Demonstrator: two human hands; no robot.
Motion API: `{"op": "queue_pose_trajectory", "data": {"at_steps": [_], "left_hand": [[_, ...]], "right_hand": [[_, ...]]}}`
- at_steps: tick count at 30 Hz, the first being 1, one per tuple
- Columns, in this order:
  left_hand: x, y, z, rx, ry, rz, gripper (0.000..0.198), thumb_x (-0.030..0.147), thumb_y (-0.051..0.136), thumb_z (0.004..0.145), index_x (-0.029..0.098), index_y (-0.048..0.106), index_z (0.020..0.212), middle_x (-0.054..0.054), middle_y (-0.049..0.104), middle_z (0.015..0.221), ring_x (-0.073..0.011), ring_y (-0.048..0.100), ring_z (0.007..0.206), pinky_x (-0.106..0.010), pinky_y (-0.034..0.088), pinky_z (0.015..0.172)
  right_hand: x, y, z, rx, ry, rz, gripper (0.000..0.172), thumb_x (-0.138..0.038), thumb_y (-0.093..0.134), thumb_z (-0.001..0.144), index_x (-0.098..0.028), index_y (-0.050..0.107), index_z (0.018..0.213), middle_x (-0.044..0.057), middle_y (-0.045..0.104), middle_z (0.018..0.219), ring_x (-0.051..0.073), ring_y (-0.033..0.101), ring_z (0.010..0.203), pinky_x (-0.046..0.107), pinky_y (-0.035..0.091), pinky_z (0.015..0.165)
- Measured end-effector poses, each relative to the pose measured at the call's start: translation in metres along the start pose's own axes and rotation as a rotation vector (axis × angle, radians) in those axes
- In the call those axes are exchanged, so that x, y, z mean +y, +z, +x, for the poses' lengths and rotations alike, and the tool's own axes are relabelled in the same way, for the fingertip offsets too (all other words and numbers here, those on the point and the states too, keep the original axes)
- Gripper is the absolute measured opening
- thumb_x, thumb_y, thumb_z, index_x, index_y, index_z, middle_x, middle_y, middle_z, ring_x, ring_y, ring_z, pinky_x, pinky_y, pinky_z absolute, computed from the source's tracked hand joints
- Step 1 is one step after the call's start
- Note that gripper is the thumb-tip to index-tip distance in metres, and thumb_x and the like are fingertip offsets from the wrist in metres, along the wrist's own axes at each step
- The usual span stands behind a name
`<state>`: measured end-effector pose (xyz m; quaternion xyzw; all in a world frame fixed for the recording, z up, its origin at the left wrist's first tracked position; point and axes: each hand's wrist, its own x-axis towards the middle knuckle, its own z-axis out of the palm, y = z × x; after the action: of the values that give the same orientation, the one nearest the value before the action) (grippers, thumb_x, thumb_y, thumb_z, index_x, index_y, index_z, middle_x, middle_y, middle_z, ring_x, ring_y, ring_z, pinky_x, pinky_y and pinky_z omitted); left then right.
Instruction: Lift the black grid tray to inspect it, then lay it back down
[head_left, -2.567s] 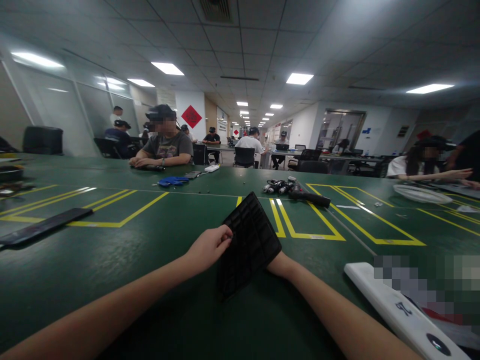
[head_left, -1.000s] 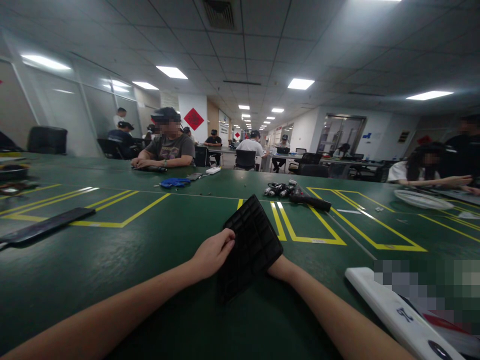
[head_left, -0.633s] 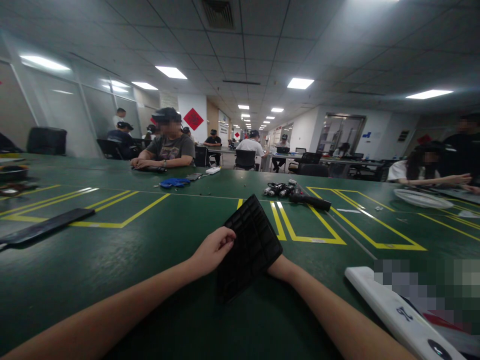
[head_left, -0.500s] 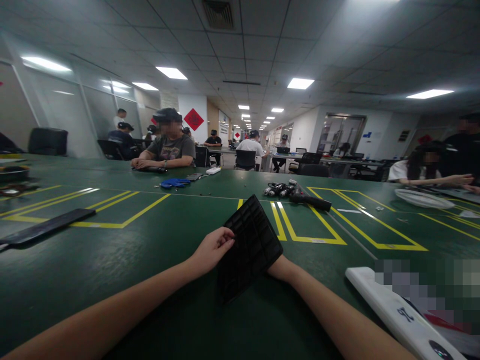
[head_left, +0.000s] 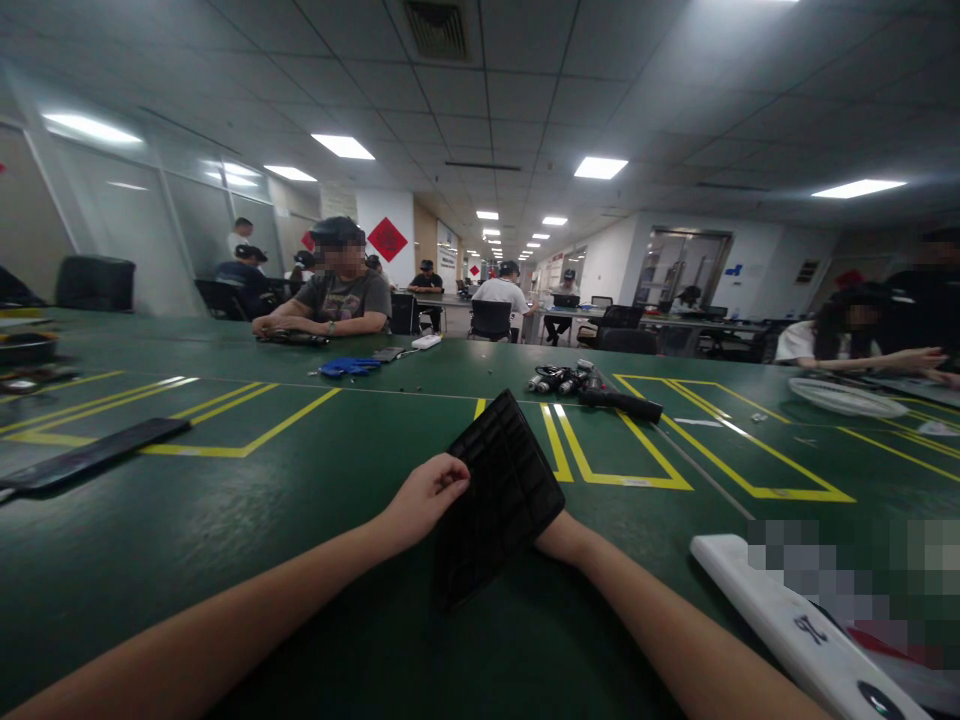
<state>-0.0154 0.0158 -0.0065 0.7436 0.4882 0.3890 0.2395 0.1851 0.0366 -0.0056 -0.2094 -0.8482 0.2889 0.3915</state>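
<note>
Black, the tilted panel (head_left: 506, 490) shows a gridded face.

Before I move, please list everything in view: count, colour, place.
Panel: 1, black, tilted, front centre
Table: 1, green, foreground
Tape: many strips, yellow, on table
Flat bar: 1, black, table's left
Crumpled item: 1, blue, table's far side
Small box: 1, white, right of it
Jumbled pile: 1, black and silver, right of centre
Rod: 1, black, beside the pile
Dish: 1, white, table's right
Long block: 1, white, lower right
Blurred items: uncountable, dark, left edge
Diamond sign: 1 large, red, pillar
Vent: 1, grey, ceiling
Lights: several, white, overhead
Chairs: several, black, beyond table
People: several, dark or white tops, background
Left hand: 1, bare, at panel's left edge
Right hand: 1, bare, mostly behind panel
</note>
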Motion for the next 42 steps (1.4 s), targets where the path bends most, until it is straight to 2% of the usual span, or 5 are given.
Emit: {"op": "queue_pose_trajectory", "data": {"at_steps": [22,29,31,37,42], "left_hand": [[0.007,-0.004,0.002,-0.05,-0.04,0.092,0.015,0.029,0.045,0.078,0.016,0.053,0.082,-0.001,0.052,0.076,-0.0117,0.047,0.066,-0.023,0.04,0.058],[0.01,-0.005,0.009,0.066,-0.413,-0.575,0.011,0.022,0.046,0.074,0.016,0.042,0.081,-0.001,0.051,0.071,-0.0098,0.049,0.057,-0.022,0.037,0.05],[0.007,-0.006,0.01,0.037,-0.466,-0.586,0.015,0.024,0.049,0.072,0.016,0.043,0.084,0.002,0.046,0.067,-0.0081,0.045,0.054,-0.02,0.033,0.047],[0.004,-0.005,0.007,-0.16,-0.253,-0.115,0.05,0.035,0.066,0.061,0.016,0.047,0.104,0.002,0.044,0.076,-0.0112,0.045,0.069,-0.023,0.038,0.061],[0.008,-0.005,0.01,-0.081,0.096,0.3,0.033,0.041,0.058,0.067,0.016,0.054,0.088,-0.003,0.048,0.086,-0.0161,0.046,0.077,-0.027,0.038,0.067]], "right_hand": [[0.001,0.001,0.0,0.003,-0.015,-0.025,0.026,-0.023,0.046,0.081,-0.017,0.057,0.104,0.008,0.061,0.103,0.019,0.057,0.092,0.035,0.046,0.083],[0.003,-0.001,0.0,-0.045,-0.059,-0.066,0.035,-0.025,0.048,0.081,-0.023,0.051,0.116,0.006,0.054,0.12,0.02,0.048,0.111,0.038,0.035,0.099],[0.007,-0.001,0.0,-0.058,-0.071,-0.075,0.037,-0.025,0.048,0.081,-0.023,0.05,0.118,0.006,0.052,0.122,0.02,0.046,0.113,0.038,0.034,0.101],[0.009,0.0,-0.003,-0.022,-0.018,0.021,0.037,-0.025,0.051,0.078,-0.021,0.051,0.115,0.006,0.054,0.119,0.02,0.051,0.107,0.036,0.04,0.095],[0.01,0.003,-0.001,0.001,-0.015,0.056,0.034,-0.022,0.052,0.076,-0.021,0.054,0.11,0.005,0.058,0.11,0.019,0.054,0.098,0.035,0.042,0.091]]}}
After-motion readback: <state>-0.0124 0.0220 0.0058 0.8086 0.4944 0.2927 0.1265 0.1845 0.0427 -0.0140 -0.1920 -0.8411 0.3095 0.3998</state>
